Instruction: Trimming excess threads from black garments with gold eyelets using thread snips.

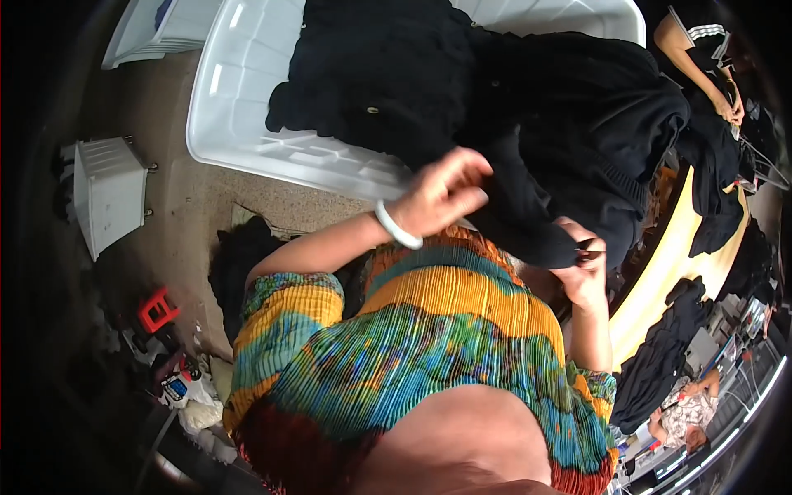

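A black knitted garment (pixel 569 124) with a ribbed band lies across the near right side of the white tub, and part of it hangs toward my body. My right hand (pixel 582 268) is closed on a lower edge of this garment. A small dark thing shows between its fingers, too little of it to name. My left hand (pixel 445 194), with a white bangle (pixel 398 225) at the wrist, is raised just left of the garment. Its fingers are slightly curled, with thumb and fingers apart, somewhat blurred, and nothing shows in them.
The white tub (pixel 289 157) holds more black garments (pixel 379 74). A wooden table (pixel 660 272) with black clothes runs along the right; people work beyond it. A white wheeled bin (pixel 111 194) and a red stool (pixel 157 309) stand on the floor to the left.
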`<state>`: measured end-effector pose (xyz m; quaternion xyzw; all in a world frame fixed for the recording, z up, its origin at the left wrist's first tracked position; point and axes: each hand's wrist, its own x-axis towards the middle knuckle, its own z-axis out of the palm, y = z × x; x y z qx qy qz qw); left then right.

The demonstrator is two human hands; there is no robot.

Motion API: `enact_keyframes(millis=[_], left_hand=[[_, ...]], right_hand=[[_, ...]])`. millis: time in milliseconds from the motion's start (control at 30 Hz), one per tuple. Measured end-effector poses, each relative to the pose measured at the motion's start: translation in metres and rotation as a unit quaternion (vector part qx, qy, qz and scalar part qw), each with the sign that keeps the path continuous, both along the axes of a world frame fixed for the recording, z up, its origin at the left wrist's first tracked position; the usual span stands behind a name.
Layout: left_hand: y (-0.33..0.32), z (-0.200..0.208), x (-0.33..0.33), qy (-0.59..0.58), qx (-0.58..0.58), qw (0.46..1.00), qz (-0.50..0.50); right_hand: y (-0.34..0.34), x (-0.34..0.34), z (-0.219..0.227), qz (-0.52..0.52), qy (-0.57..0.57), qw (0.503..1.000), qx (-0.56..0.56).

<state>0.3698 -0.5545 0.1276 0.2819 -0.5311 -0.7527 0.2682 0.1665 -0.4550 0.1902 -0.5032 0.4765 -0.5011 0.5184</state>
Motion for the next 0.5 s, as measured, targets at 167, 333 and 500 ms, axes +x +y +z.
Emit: enact_keyframes(millis=[167,333,500], left_hand=[[-0.038,-0.076,0.032,-0.332,-0.434,0.838,-0.004],[-0.051,-0.108,0.017,-0.360,-0.431,0.818,-0.127],[-0.050,-0.122,-0.017,-0.230,-0.411,0.878,-0.089]], right_hand=[[0.027,-0.027,0.040,-0.072,-0.152,0.986,0.009],[0.054,-0.032,0.102,-0.385,0.342,0.854,0.077],[0.084,-0.046,0.106,-0.517,0.529,0.657,0.145]])
